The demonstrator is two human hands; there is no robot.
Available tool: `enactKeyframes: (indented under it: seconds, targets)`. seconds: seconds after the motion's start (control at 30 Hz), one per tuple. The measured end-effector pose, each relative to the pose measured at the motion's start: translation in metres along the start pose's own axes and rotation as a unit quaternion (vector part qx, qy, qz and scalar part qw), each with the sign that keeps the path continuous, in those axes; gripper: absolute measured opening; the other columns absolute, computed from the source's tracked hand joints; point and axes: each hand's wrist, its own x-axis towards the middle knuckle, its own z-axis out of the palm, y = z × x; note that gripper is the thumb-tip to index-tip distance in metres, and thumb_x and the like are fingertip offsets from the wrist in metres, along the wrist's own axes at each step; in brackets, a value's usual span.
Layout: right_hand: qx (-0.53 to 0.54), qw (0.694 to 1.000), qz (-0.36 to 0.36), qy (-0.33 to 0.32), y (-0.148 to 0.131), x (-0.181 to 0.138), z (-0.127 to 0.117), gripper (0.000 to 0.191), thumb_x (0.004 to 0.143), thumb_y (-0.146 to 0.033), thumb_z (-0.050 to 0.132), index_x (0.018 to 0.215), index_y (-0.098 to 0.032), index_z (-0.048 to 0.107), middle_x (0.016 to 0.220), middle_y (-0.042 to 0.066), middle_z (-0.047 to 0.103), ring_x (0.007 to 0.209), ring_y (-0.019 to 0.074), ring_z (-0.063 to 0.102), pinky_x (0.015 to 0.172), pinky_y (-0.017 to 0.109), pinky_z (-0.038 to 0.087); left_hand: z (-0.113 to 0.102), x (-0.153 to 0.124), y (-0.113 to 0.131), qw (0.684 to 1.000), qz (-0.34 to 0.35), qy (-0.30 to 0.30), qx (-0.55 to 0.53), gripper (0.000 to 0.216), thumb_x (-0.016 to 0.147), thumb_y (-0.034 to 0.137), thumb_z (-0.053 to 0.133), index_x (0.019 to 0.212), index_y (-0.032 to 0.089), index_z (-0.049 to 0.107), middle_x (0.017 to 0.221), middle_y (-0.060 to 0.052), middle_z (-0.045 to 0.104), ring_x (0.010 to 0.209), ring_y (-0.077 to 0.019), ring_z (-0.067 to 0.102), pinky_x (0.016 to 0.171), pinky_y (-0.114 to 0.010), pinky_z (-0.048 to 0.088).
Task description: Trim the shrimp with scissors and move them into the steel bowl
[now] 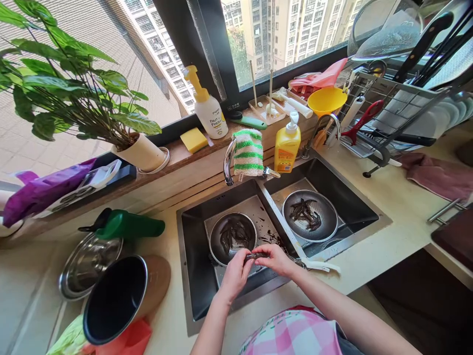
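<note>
Over the near edge of the left sink basin (pixel 195 276), my left hand (pixel 236 273) and my right hand (pixel 276 259) both pinch one small dark fish (pixel 255 256) between their fingertips. Just beyond it a round metal bowl (pixel 216 249) holds several dark fish (pixel 233 234). In the right basin a round pan (pixel 327 209) holds more dark fish (pixel 305 213). Dark scraps (pixel 271 239) lie on the sink floor by the divider. White-handled scissors (pixel 320 266) rest on the sink's front rim beside my right wrist.
A striped cloth (pixel 248 152) hangs on the tap, next to a yellow soap bottle (pixel 287 145). Left counter: black pot (pixel 116 296), steel lid (pixel 88 264), green jug (pixel 127 226). A potted plant (pixel 142 152) stands on the sill. A dish rack (pixel 399 108) is at right.
</note>
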Motion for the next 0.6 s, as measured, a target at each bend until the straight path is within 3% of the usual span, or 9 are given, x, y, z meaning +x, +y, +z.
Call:
enactKeyframes:
  seconds: [0.6]
  targets:
    - [0.087, 0.996, -0.003, 0.013, 0.013, 0.001, 0.000, 0.031, 0.064, -0.039, 0.069, 0.087, -0.018, 0.070, 0.084, 0.004, 0.070, 0.078, 0.0187, 0.062, 0.074, 0.030, 0.047, 0.007, 0.003, 0.003, 1.000, 0.009, -0.017, 0.017, 0.014, 0.087, 0.026, 0.035, 0.091, 0.020, 0.046, 0.085, -0.004, 0.056, 0.076, -0.0153, 0.052, 0.067, -0.025, 0.039]
